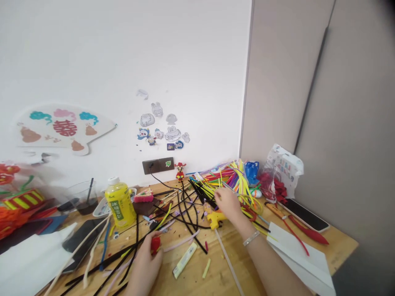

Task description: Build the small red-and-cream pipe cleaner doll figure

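My left hand (146,260) is low at the centre, its fingers closed around a small red piece (156,244) that is partly hidden by them. My right hand (228,202) reaches over the table, fingers curled together at the near edge of a heap of coloured pipe cleaners (237,176). Whatever those fingers hold is too small to make out. Just under that hand lies a yellow hot glue gun (214,218), a pale glue stick (226,257) stretching from it towards me. Black pipe cleaners (187,209) lie scattered between the two hands.
A yellow drink bottle (120,205) and a plastic cup (84,201) stand at the left. Between my hands lies a pale yellow-white tube (184,260). Red-handled pliers (308,230), a phone (305,214) and white paper (300,255) lie at the right. A small red figure (180,172) stands by the wall.
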A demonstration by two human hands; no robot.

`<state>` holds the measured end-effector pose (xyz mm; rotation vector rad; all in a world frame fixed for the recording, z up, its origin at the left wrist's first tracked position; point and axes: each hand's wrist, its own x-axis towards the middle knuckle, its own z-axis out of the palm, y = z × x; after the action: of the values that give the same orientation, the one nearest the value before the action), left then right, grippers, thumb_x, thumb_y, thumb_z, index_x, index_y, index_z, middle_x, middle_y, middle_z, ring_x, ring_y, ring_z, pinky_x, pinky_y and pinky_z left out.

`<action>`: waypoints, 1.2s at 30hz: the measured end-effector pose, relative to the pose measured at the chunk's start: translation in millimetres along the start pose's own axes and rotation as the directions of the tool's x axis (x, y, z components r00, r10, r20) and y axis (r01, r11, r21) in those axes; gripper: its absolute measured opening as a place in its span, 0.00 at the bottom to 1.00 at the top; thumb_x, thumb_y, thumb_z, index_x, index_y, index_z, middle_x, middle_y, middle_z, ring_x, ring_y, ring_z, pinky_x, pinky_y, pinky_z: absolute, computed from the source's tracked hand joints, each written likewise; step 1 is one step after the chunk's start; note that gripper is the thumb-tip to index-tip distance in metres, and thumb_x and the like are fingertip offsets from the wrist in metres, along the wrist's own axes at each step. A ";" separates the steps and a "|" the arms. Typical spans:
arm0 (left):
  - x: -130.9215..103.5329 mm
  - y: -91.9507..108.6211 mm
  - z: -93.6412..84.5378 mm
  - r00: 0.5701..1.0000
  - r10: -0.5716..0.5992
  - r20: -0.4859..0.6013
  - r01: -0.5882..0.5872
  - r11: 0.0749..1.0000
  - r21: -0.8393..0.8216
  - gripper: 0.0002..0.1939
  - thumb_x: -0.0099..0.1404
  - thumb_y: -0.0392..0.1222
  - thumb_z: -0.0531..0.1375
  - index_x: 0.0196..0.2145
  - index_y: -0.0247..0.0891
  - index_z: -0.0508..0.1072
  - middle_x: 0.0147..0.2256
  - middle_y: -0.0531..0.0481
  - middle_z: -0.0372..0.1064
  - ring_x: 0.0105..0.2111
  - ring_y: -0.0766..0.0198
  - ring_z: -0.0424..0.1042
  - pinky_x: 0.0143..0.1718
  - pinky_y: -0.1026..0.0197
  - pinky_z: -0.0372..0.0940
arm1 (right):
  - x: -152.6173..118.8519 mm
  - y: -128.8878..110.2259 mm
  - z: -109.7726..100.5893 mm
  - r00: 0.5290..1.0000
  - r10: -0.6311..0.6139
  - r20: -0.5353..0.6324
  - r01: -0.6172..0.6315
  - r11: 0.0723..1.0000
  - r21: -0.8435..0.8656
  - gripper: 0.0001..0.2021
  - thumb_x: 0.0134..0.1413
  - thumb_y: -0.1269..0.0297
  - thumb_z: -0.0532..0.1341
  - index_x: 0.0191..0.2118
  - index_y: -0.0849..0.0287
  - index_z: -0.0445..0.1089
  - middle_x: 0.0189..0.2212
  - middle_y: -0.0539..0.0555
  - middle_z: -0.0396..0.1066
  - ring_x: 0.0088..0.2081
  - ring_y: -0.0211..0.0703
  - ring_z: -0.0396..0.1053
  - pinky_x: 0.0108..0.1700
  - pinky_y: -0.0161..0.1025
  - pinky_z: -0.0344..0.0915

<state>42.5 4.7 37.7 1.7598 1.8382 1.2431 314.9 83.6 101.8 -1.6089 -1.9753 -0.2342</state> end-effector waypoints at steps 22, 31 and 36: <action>5.1 7.7 -9.4 0.988 -0.039 -0.146 0.025 0.995 -0.100 0.21 0.50 0.42 0.51 0.43 0.34 0.59 0.32 0.46 0.67 0.35 0.54 0.70 0.40 0.48 0.64 | 1.8 105.4 4.4 0.793 0.604 0.082 -0.574 0.785 -0.232 0.13 0.54 0.62 0.55 0.35 0.67 0.71 0.36 0.62 0.71 0.42 0.49 0.67 0.40 0.41 0.62; -3.6 7.6 5.4 0.997 0.074 -0.035 -0.068 0.987 0.148 0.22 0.50 0.33 0.52 0.45 0.33 0.62 0.36 0.45 0.69 0.38 0.59 0.70 0.42 0.56 0.64 | -0.9 96.1 4.8 0.824 0.565 0.042 -0.545 0.811 -0.214 0.15 0.52 0.66 0.49 0.36 0.60 0.73 0.37 0.63 0.72 0.43 0.56 0.66 0.38 0.46 0.59; 9.7 12.9 -32.8 0.997 0.070 -0.039 -0.045 0.891 0.452 0.18 0.60 0.42 0.48 0.46 0.33 0.63 0.42 0.38 0.67 0.44 0.54 0.67 0.45 0.52 0.60 | -2.9 91.5 7.3 0.844 0.536 0.001 -0.522 0.823 -0.224 0.16 0.52 0.66 0.49 0.39 0.58 0.72 0.37 0.62 0.71 0.41 0.55 0.65 0.40 0.49 0.57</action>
<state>25.1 -0.1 69.5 2.0389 2.2624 0.9388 399.0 108.3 74.5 -2.2627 -1.4963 -0.1799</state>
